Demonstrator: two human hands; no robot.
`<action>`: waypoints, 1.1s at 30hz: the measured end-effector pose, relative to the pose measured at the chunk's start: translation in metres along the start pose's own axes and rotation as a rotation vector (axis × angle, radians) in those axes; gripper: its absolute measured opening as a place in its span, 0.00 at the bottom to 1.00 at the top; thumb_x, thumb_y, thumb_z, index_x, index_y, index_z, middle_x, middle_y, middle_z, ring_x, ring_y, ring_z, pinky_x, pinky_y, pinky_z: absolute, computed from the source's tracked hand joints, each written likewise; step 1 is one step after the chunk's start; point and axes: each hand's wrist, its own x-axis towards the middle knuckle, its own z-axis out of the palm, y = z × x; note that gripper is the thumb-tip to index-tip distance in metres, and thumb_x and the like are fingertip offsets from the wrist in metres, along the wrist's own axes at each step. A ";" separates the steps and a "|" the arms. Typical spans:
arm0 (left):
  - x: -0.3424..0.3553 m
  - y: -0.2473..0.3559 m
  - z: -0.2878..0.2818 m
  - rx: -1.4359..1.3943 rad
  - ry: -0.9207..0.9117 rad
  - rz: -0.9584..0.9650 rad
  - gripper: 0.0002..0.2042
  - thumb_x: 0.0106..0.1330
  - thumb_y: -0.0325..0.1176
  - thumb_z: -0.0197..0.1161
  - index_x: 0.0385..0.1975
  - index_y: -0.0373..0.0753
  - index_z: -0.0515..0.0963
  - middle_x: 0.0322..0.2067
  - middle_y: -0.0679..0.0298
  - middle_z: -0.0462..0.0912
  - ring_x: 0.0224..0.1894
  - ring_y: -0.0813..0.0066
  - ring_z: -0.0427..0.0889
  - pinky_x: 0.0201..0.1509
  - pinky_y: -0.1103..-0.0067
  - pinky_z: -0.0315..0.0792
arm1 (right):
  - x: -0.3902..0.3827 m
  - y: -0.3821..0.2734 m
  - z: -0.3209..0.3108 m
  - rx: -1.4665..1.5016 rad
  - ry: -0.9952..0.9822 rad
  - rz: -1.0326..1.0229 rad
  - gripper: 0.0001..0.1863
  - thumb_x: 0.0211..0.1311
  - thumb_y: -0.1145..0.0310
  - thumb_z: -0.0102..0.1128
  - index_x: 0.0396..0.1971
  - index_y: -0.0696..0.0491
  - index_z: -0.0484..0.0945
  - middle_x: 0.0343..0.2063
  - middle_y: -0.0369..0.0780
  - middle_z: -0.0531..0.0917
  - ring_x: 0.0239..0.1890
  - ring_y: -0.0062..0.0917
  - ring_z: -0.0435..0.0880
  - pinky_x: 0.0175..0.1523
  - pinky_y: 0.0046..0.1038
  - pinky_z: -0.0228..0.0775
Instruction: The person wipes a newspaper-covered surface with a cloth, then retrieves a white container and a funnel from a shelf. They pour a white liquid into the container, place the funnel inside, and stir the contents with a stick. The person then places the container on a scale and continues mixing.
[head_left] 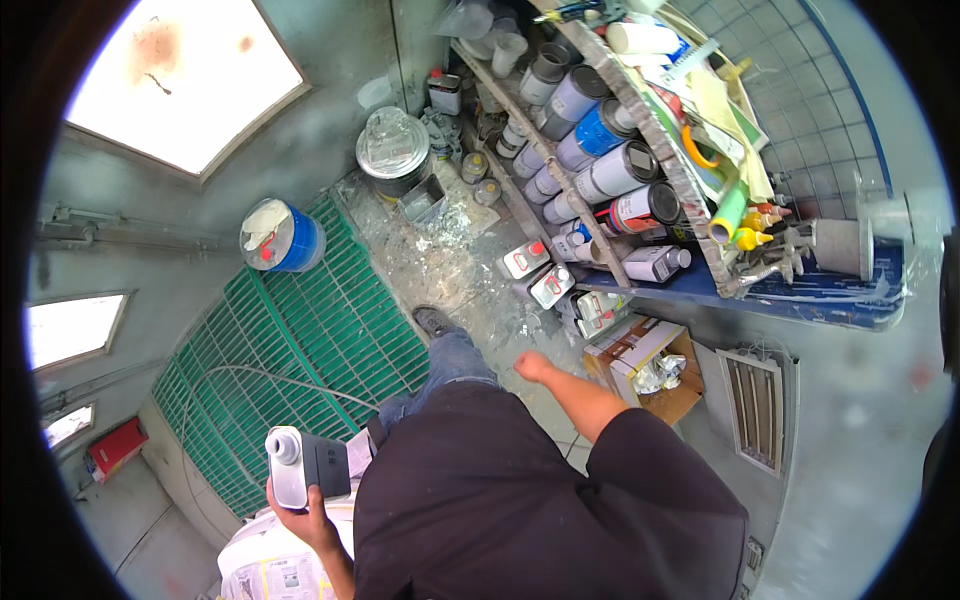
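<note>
My left hand point(308, 518) is wrapped round a flat-sided grey bottle point(325, 468) with a white screw cap, at the lower left. The bottle's cap end faces up toward me, and its side carries a dark label. Below it lies white sheeting point(285, 570) with yellow tape lines. My right hand point(533, 366) hangs out in front of my body with its fingers curled into a loose fist, and nothing shows in it. Close to that hand, on the floor, stand white cans with red caps, one of them a rectangular can point(551, 287).
Shelves point(600, 235) packed with paint tins rise on the right, with a cluttered worktop point(690, 150) above. A cardboard box point(640, 350) sits below them. Green floor grating point(300, 340) spans the left, crossed by a hose point(290, 380). A blue drum point(305, 245) and a lidded bin point(393, 150) stand farther off.
</note>
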 end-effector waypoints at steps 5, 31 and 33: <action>0.047 -0.007 -0.022 -0.041 0.019 -0.013 0.36 0.58 0.31 0.70 0.67 0.29 0.64 0.59 0.54 0.74 0.60 0.63 0.74 0.69 0.68 0.65 | 0.028 -0.070 -0.037 0.126 0.144 0.014 0.18 0.57 0.56 0.55 0.29 0.55 0.86 0.34 0.52 0.86 0.40 0.49 0.86 0.48 0.47 0.77; 0.302 -0.144 -0.428 0.012 0.678 -0.160 0.37 0.50 0.37 0.79 0.62 0.38 0.71 0.53 0.54 0.82 0.55 0.58 0.84 0.59 0.69 0.77 | 0.176 -0.721 0.016 -0.030 -0.335 -0.025 0.12 0.64 0.64 0.53 0.37 0.56 0.81 0.28 0.45 0.82 0.26 0.34 0.81 0.31 0.34 0.69; 0.321 -0.161 -0.448 -0.022 0.782 -0.236 0.37 0.50 0.38 0.79 0.62 0.38 0.70 0.53 0.54 0.82 0.54 0.59 0.84 0.58 0.69 0.77 | 0.207 -0.798 0.017 -0.078 -0.357 -0.039 0.11 0.65 0.66 0.52 0.38 0.56 0.80 0.27 0.44 0.81 0.25 0.32 0.80 0.29 0.32 0.68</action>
